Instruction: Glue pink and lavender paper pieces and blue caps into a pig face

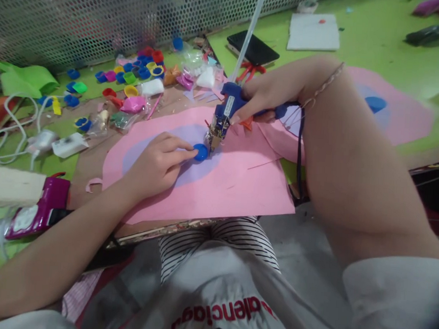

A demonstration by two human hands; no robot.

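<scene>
A large pink sheet (255, 191) lies on the table in front of me, with a purple oval (139, 153) on it. On the oval sits a round blue cap (200, 152), touched by the index fingertip of my left hand (160, 164); the thumb's grip on it is hidden. My right hand (261, 98) is wrapped round a blue glue gun (230, 103), with a long clear glue stick standing out of its top. The gun's nozzle end points down beside the right edge of the cap, close to the purple oval.
Several coloured caps (143, 72) and plastic bags lie at the back left. A black phone (253, 47) and a white sheet (314, 32) are behind. White cables (7, 138) and a magenta tool (42, 207) lie left; another pink piece (409, 113) lies right.
</scene>
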